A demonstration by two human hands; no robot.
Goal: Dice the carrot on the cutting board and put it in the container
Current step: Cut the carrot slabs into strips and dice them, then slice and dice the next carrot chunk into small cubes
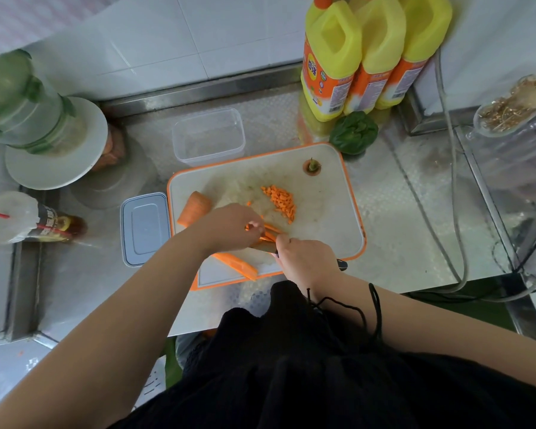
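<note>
A white cutting board with an orange rim point(328, 212) lies on the steel counter. My left hand point(229, 227) pinches a bundle of carrot strips point(271, 233) against the board. My right hand point(307, 260) grips a knife point(342, 265) whose blade, mostly hidden, meets the strips. A pile of diced carrot point(280, 201) sits at the board's middle. A thick carrot chunk point(194, 209) lies at the left edge, a long carrot slice point(237, 265) near the front edge, and the carrot top point(312, 166) at the back right. A clear, empty container point(208, 136) stands behind the board.
The container lid point(144, 229) lies left of the board. Three yellow bottles point(369, 54) and a green pepper point(353, 133) stand at the back right. A blender point(34, 119) and a cup with a red straw point(22, 218) are at the left, a jar point(514, 128) and cables at the right.
</note>
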